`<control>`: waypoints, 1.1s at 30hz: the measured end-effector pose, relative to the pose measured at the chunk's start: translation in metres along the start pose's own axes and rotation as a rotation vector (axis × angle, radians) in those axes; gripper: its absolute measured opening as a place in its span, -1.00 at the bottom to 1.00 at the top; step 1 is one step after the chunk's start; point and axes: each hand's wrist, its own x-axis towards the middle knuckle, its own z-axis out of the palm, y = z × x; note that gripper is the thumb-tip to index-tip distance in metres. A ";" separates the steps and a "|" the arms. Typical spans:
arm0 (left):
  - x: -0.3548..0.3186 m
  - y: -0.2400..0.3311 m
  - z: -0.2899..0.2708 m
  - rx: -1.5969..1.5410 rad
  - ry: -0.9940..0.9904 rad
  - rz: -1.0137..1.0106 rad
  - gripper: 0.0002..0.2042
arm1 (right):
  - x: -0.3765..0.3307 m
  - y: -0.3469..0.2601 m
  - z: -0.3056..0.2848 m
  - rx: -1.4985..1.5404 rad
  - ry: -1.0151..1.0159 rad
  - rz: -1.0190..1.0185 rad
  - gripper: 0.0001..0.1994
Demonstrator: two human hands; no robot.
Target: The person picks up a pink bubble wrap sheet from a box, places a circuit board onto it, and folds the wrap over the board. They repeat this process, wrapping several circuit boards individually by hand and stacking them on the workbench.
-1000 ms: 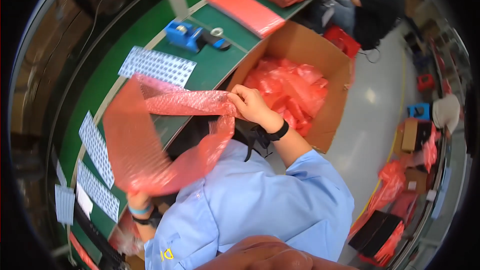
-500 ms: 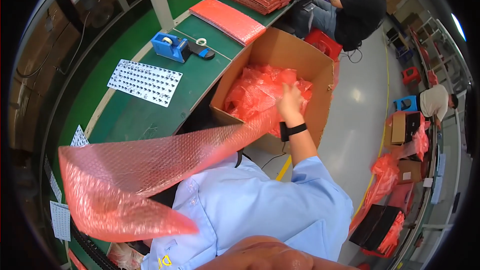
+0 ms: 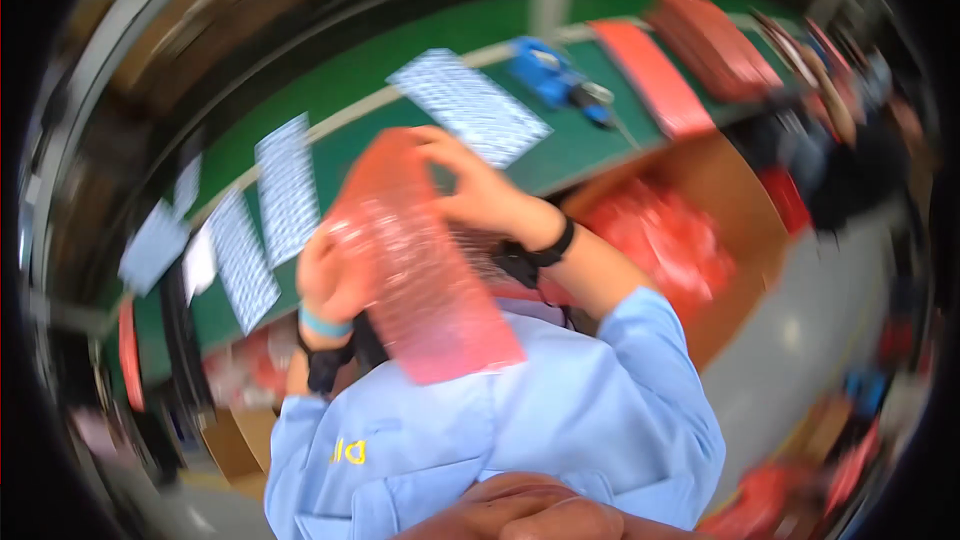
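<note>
In front of my chest hangs a translucent red piece of bubble wrap [image 3: 430, 290], folded at its top and slanting down to the right. My right hand [image 3: 478, 190] grips its upper right edge, with thumb and fingers closed around the film. My left hand [image 3: 332, 275] has hold of the wrap's left edge, the fingers partly covered by the film and blurred. To the right, a cardboard box [image 3: 755, 260] contains a crumpled heap of red bubble wrap [image 3: 660, 240]. Whether the held piece is a bag or a flat sheet, I cannot tell.
Several white panels with rows of dark marks [image 3: 470, 105] lie along the green table [image 3: 570, 155]. A blue tape dispenser [image 3: 540, 70] stands beyond them. Flat red packs [image 3: 655, 80] and a taller red stack [image 3: 715, 45] are farther right, near another person [image 3: 875, 175].
My right hand has left the box and come up to my chest with the bubble wrap. The left hand has come into sight on the wrap. The view has swung left.
</note>
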 end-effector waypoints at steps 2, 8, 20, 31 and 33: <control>-0.023 0.014 0.007 -0.297 0.039 -0.153 -0.52 | 0.023 -0.011 0.019 0.221 -0.002 0.245 -0.18; -0.040 0.007 -0.046 -0.284 -0.269 -0.257 -0.42 | 0.063 -0.009 0.036 0.381 -0.325 0.008 -0.62; -0.045 0.063 0.017 1.684 0.030 0.705 0.16 | 0.068 -0.029 0.057 0.447 -0.363 0.582 -0.84; 0.033 0.108 -0.009 1.147 0.246 0.338 -0.76 | 0.011 -0.032 0.022 0.453 -0.403 0.764 -0.85; 0.048 0.127 0.001 0.856 0.344 0.361 -0.78 | -0.006 -0.029 0.025 0.430 -0.488 0.691 -0.84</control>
